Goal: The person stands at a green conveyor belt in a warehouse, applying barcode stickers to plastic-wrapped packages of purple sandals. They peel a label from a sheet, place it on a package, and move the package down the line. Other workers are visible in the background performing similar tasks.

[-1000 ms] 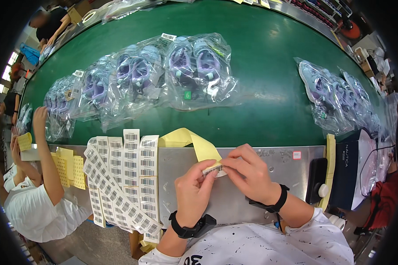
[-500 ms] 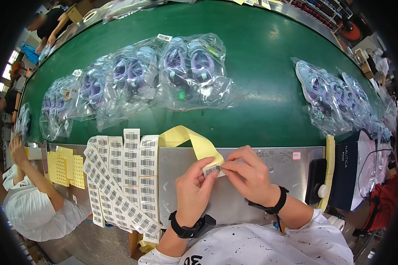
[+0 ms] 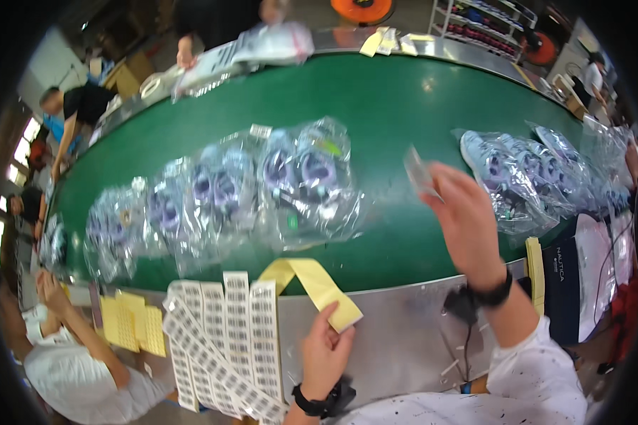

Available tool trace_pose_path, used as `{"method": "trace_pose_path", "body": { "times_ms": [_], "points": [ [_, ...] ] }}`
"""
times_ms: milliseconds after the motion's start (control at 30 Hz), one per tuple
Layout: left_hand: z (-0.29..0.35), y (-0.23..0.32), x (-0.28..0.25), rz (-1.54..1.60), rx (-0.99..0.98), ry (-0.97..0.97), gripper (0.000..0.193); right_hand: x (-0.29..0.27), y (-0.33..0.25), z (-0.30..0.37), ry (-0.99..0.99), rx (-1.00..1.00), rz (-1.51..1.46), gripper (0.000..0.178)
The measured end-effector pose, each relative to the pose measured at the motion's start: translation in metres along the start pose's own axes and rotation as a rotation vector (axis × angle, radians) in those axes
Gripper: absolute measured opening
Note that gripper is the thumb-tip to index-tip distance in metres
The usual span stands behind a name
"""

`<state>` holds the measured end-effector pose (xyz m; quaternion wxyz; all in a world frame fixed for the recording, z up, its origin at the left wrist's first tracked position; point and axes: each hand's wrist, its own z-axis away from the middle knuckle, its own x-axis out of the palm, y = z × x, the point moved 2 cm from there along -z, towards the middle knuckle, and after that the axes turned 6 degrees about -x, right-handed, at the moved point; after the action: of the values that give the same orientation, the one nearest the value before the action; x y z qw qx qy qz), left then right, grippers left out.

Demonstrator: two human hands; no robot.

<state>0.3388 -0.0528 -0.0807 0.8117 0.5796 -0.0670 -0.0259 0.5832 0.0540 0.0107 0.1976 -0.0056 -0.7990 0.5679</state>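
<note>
My left hand (image 3: pixel 326 358) pinches the free end of a yellow backing strip (image 3: pixel 312 278) above the metal ledge. Raised over the green work surface, my right hand (image 3: pixel 466 223) holds a small white label (image 3: pixel 417 168) at its fingertips; motion smears it. Left of my left hand, strips of barcode labels (image 3: pixel 264 340) fan out over the ledge. Beyond them lies a row of bagged shoes, light blue and purple; the nearest pair to my right hand on that side is in a clear bag (image 3: pixel 315 191). More bagged shoes (image 3: pixel 514 173) lie to the right.
The steel ledge (image 3: pixel 397 340) borders the green surface (image 3: pixel 390 99). Yellow label sheets (image 3: pixel 131 322) lie at the left, near a person in a white shirt (image 3: pixel 85 361). A dark blue panel (image 3: pixel 558 290) stands at the right. Other people stand around the far edge.
My right hand has drawn away from my left, up and to the right, with the peeled label. My left hand keeps the backing strip. The view has tilted upward.
</note>
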Motion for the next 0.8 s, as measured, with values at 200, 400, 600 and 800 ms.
{"method": "trace_pose_path", "body": {
  "times_ms": [200, 400, 600, 800],
  "points": [
    [-0.01, -0.008, 0.019, 0.09, 0.038, 0.026, 0.041, -0.038, 0.108, -0.144, -0.094, 0.491, -0.02, 0.068],
    [0.0, -0.003, 0.026, -0.013, -0.007, 0.094, 0.039, 0.017, 0.192, -0.176, 0.009, 0.565, -0.084, 0.088],
    [0.005, -0.006, 0.027, -0.037, -0.066, 0.064, 0.039, 0.02, 0.203, -0.176, 0.232, 0.511, -0.169, 0.091],
    [0.008, -0.013, 0.034, 0.024, -0.076, 0.068, 0.038, 0.022, 0.178, -0.152, 0.103, 0.499, -0.007, 0.087]
  ]
}}
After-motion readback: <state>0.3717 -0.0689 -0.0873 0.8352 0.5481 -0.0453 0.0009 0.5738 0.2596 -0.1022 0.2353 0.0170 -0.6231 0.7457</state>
